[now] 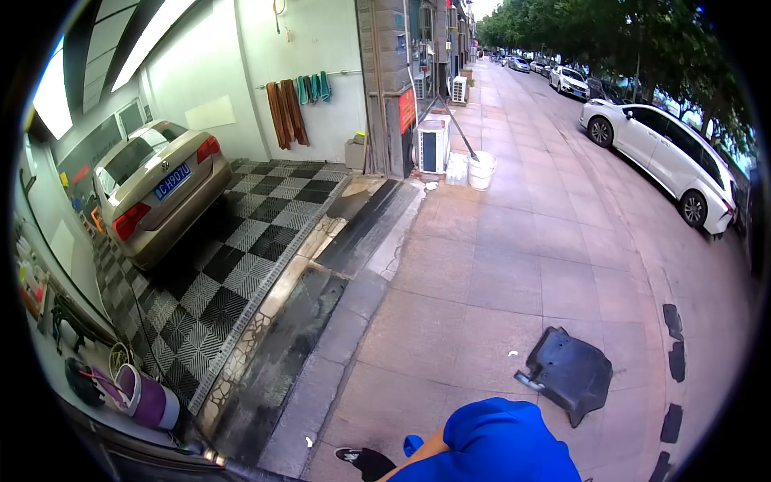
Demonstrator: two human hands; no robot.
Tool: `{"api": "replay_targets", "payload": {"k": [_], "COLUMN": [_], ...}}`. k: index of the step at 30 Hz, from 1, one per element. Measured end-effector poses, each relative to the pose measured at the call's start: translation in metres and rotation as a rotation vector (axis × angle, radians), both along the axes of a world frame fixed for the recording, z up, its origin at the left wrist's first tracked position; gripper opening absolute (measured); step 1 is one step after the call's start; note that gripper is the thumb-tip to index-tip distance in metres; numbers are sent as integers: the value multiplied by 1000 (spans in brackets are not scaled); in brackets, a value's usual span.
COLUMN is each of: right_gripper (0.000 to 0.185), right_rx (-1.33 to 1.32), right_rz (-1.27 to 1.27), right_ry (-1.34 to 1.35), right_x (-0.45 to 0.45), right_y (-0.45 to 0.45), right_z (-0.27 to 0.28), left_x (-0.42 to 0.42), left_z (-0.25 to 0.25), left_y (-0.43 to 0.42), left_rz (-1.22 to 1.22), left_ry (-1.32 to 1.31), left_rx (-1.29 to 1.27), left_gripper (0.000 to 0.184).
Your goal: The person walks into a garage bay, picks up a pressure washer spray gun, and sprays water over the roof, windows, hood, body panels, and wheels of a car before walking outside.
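Neither of my hands shows in the head view. Blue clothing covers the bottom centre, with a strip of bare limb beside it and a black shoe on the paving. A small blue item lies by the limb; I cannot make out what it is. Closest to me on the right, a black moulded car floor mat rests on the tiles.
A gold car stands in the bay on a checkered grid floor. A purple and white bucket is at lower left. Along the pavement are a white bucket and an outdoor air-conditioner unit. A white car is parked right.
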State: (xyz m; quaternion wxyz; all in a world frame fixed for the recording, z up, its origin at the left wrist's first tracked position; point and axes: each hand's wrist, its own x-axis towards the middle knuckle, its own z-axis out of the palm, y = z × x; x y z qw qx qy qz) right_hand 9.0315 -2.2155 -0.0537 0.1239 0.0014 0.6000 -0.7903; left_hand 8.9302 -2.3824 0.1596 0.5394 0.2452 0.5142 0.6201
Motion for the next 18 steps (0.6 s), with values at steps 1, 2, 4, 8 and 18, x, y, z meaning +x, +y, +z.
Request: {"api": "replay_targets", "payload": {"k": [1, 2, 4, 8, 18], "right_gripper": [43, 44, 46, 65, 49], "right_rx": [-9, -31, -71, 689, 1175], "right_rz": [45, 88, 181, 521, -107], "right_ry": [28, 70, 173, 335, -538], "right_x": [-27, -55, -122, -287, -416], "right_y": [0, 0, 2, 32, 325], "right_z": [0, 7, 26, 56, -77], "left_x": [-35, -69, -114, -200, -418], "left_z": [-15, -29, -23, -62, -104], "left_y": [-7, -15, -14, -33, -37], "left_rz": [-21, -44, 100, 1003, 1581], "left_ry": [-42, -99, 37, 699, 311], "left_rx": [-203, -410, -629, -527, -842], "left_gripper": [53, 56, 82, 30, 26]}}
